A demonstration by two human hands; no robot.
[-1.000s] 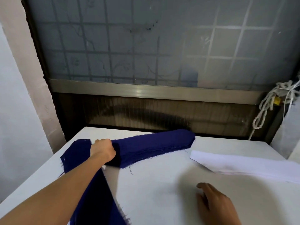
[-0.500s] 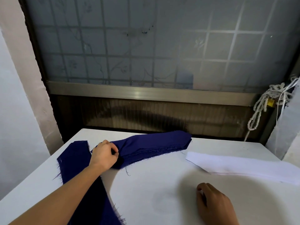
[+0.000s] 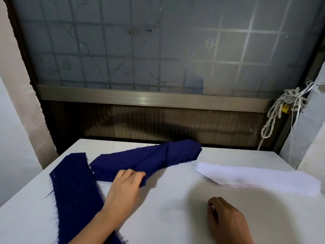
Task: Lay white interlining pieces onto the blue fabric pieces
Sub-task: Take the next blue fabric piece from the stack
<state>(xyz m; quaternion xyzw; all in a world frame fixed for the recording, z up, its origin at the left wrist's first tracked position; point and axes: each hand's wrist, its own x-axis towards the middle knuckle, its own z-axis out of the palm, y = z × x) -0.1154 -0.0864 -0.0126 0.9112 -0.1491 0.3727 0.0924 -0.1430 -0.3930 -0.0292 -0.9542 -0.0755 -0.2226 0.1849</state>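
A stack of dark blue fabric pieces lies across the back middle of the white table. My left hand pinches the near edge of the stack's top piece. One long blue strip lies flat on the left, running toward me under my left forearm. A pile of white interlining pieces rests at the right. My right hand sits on the table in front of the interlining, fingers loosely curled, holding nothing that I can see.
Behind the table stands a frosted window with a grid pattern and a metal sill. A knotted white rope hangs at the right. White walls close in on both sides of the table.
My left hand has slid right and toward me along the blue stack and now pinches its near edge. The long strip on the left lies uncovered. My right hand has stayed put.
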